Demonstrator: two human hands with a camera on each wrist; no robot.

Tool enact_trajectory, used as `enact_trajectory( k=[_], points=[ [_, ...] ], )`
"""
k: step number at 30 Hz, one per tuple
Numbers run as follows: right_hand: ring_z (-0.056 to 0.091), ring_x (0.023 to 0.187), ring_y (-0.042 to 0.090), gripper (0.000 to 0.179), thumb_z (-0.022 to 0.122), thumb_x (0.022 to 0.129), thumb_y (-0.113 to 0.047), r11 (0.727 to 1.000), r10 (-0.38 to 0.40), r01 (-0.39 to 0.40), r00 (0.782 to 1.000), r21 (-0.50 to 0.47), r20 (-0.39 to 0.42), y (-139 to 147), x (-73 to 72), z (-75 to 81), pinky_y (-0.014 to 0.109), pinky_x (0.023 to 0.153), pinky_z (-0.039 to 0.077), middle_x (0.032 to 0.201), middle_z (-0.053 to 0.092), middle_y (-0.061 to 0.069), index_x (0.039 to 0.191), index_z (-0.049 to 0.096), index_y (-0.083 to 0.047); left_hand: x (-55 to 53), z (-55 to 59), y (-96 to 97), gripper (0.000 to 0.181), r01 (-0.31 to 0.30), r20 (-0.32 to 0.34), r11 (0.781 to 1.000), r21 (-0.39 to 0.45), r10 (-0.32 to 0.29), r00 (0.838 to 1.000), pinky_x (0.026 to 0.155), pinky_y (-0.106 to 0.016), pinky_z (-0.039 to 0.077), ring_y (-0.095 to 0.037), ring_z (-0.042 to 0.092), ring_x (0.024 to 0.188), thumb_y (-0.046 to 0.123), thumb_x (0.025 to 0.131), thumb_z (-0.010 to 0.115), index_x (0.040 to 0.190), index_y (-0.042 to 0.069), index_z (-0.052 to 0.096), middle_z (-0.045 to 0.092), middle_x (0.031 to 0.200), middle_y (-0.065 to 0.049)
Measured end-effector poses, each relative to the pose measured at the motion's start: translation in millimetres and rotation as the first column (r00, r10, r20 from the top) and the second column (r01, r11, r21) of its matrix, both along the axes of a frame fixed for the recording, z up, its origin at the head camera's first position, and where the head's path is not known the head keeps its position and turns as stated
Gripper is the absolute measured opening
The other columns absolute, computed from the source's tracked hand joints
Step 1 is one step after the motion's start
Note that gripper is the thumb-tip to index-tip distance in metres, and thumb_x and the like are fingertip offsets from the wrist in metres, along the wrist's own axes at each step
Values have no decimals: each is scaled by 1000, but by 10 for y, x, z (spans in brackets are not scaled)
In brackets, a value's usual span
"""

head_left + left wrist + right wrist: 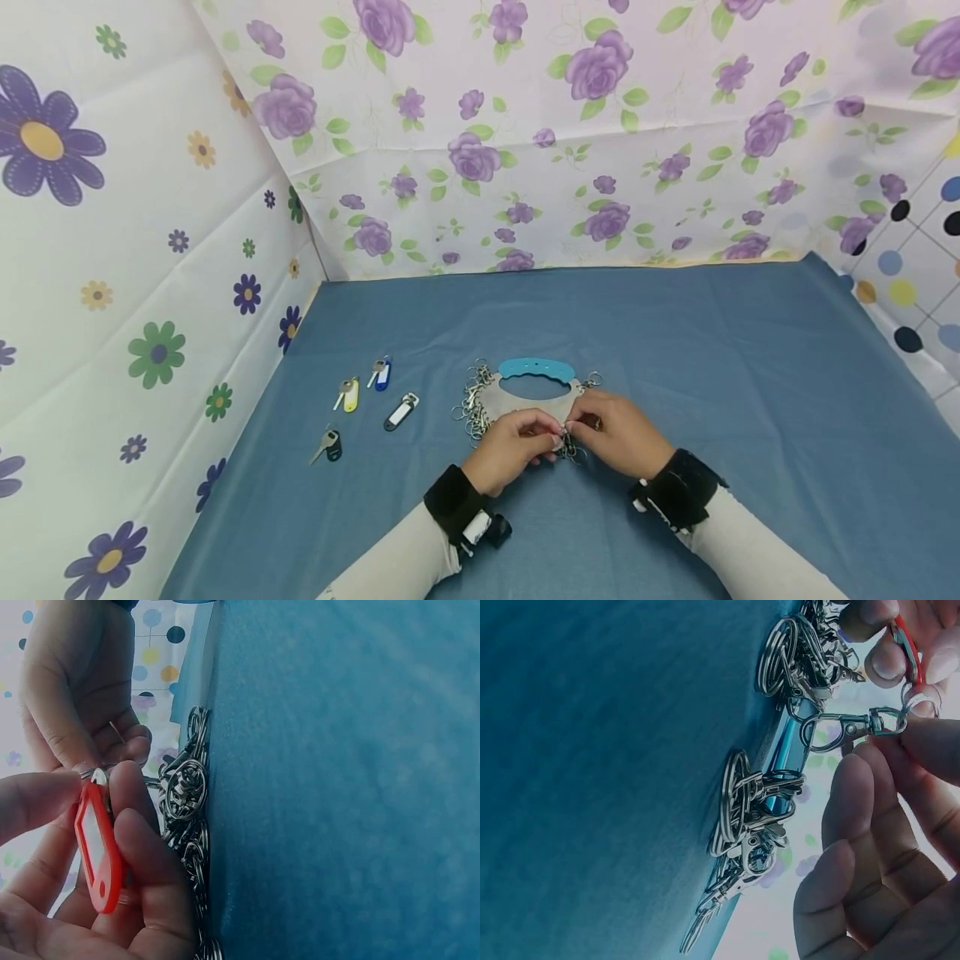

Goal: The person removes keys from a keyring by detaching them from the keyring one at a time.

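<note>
My left hand (517, 446) pinches a red key tag (109, 866) with a white label, thumb on one side and fingers on the other. Close against it, my right hand (618, 433) pinches a split ring (934, 696) between thumb and fingertips. That ring joins a silver swivel clasp (847, 729), whose other end reaches the metal plate's edge. The grey plate (495, 404) lies in front of both hands, with a blue grip (536, 367) along its far side. Several clasps with rings (474, 404) hang around its rim. My hands hide the plate's near edge.
Left of the plate lie a key with a yellow tag (351, 397), a key with a blue tag (383, 375), a key with a black tag (333, 446) and a dark-framed tag (401, 412). Flowered sheets (465, 192) stand behind the blue cloth (697, 350).
</note>
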State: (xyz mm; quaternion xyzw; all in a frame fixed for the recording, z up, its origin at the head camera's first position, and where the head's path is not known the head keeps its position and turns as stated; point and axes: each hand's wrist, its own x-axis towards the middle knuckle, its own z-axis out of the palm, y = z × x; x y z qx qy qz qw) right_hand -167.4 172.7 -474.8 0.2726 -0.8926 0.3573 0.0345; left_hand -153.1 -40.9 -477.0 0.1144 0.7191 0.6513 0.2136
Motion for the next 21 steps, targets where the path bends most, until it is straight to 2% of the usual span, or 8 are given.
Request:
enact_trajectory(
  k=[5, 10, 13, 17, 21],
  points=[
    [53, 74, -2, 13, 69, 96, -15, 999, -13, 13, 1000, 29, 19, -4, -2, -8, 23, 68, 48, 88, 61, -15, 97, 71, -28, 9, -4, -1, 19, -10, -13, 1000, 7, 10, 1000, 74, -31, 52, -42, 67, 96, 15, 100, 64, 111, 0, 69, 69, 107, -24],
    [55, 77, -1, 19, 69, 96, -13, 1000, 19, -20, 1000, 15, 14, 0, -9, -23, 23, 69, 49, 97, 65, -11, 105, 71, -29, -3, -19, 9, 19, -36, -1, 999, 31, 36, 999, 73, -29, 51, -25, 68, 85, 15, 100, 63, 110, -1, 68, 69, 103, -23],
    [56, 79, -1, 18, 69, 97, -16, 999, 39, -39, 999, -5, 2, 8, -11, -26, 23, 71, 50, 99, 66, -9, 109, 71, -30, -11, -31, 18, 19, -50, 17, 997, 51, 49, 999, 72, -27, 50, -18, 65, 80, 14, 101, 62, 109, -2, 66, 66, 89, -16],
    [55, 78, -1, 16, 70, 97, -16, 999, 48, -48, 999, -23, -11, 12, -10, -13, 23, 70, 50, 96, 64, -12, 106, 71, -29, -20, -43, 15, 19, -59, 34, 996, 71, 57, 998, 72, -28, 50, -18, 65, 79, 13, 102, 60, 110, -4, 65, 56, 77, -4],
    [54, 77, -1, 15, 71, 95, -15, 998, 49, -49, 999, -29, -21, 14, -12, -2, 23, 68, 49, 94, 62, -14, 102, 72, -29, -21, -44, 4, 19, -60, 35, 996, 71, 58, 998, 72, -29, 51, -21, 66, 81, 13, 102, 59, 111, -3, 65, 63, 83, -12]
  ],
)
